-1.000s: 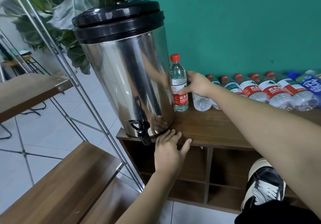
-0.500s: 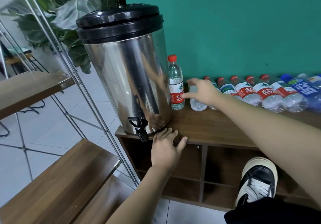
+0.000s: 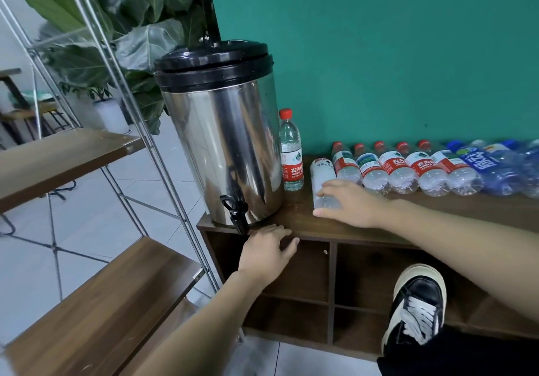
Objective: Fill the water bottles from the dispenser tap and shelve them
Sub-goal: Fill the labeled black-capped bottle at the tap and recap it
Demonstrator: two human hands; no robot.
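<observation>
While left hand (image 3: 267, 251) rests flat, right hand (image 3: 351, 202) grasps lying bottle (image 3: 322, 179).

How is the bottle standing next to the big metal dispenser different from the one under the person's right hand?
The standing bottle is upright beside the dispenser; the bottle under the right hand, the lying bottle, is on its side. The standing bottle shows a red cap and red label; the lying bottle's label looks pale. No hand touches the standing bottle. Both are clear plastic on the wooden cabinet top.
</observation>
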